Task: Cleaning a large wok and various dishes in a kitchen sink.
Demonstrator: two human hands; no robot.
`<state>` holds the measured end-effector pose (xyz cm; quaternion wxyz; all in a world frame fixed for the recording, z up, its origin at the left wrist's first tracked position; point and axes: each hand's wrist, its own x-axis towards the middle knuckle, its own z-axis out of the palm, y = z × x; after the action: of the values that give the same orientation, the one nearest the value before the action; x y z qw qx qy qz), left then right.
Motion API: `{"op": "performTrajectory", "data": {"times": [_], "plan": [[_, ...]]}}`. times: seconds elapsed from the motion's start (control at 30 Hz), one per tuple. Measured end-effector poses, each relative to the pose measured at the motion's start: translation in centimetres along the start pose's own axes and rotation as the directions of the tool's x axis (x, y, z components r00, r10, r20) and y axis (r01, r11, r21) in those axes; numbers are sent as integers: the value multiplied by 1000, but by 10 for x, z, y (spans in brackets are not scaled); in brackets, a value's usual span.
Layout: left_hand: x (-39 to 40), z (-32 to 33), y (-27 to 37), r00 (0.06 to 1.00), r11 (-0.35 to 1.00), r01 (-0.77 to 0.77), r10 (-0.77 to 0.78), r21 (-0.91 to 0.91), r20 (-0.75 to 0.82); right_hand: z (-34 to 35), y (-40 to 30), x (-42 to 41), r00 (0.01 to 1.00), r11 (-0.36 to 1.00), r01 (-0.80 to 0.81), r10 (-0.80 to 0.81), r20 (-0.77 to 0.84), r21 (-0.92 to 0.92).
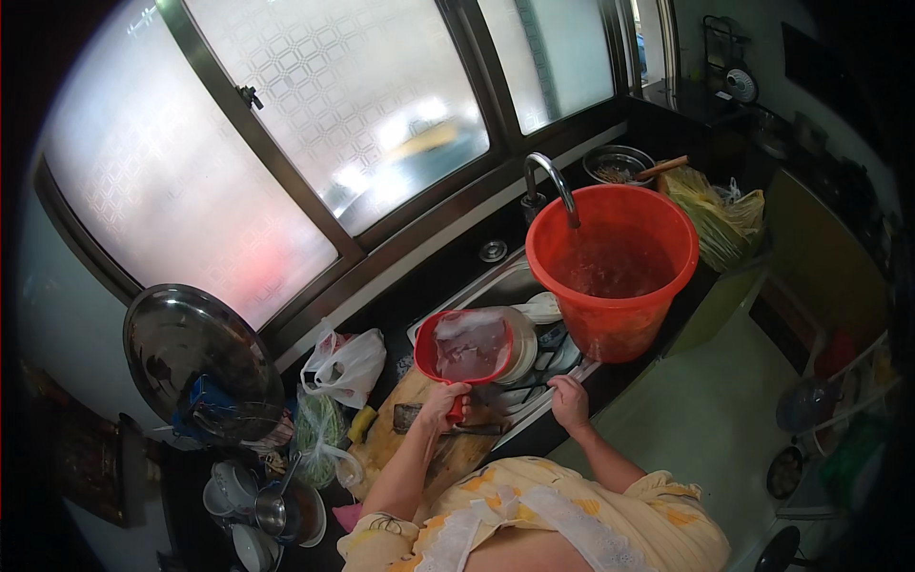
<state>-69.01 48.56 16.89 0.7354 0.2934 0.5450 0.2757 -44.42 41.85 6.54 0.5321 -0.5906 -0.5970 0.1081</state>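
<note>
Held by its handle in my left hand (444,407) is a red plastic dipper (465,347) with water in it, above the sink and the edge of a wooden cutting board (389,457). A cleaver (409,420) lies on the board under that hand. My right hand (570,402) is curled at the sink's front rim; whether it grips anything cannot be told. Bowls and dishes (525,350) fill the sink. A large red bucket (615,314) stands at the sink's right, and water runs into it from a curved metal faucet (549,171).
Bagged green vegetables (318,429), a white plastic bag (350,365) and a saucepan (275,508) are at the left. A large metal lid or tray (204,357) leans there. Behind the bucket are a metal bowl (618,161) and a yellowish plastic bag (700,207).
</note>
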Motion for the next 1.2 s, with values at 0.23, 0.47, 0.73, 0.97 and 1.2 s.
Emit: {"op": "performTrajectory", "data": {"times": [0.23,0.47,0.73,0.97,1.2], "plan": [[10,19,23,991,984,-71,88,164,-99,0,-1,1,1000,1000,-3,3,-1,-8],[29,31,35,963,933,-81,164,351,-214,-1,-2,1,1000,1000,-14,15,23,-14],[37,48,48,929,807,-116,294,579,-224,0,1,-2,1000,999,-10,11,26,-38],[15,54,41,787,174,-3,608,985,-105,4,4,-3,999,1000,4,-3,35,-28],[-24,2,15,651,55,-18,758,998,-30,12,8,-4,995,999,18,-15,96,-33]]}}
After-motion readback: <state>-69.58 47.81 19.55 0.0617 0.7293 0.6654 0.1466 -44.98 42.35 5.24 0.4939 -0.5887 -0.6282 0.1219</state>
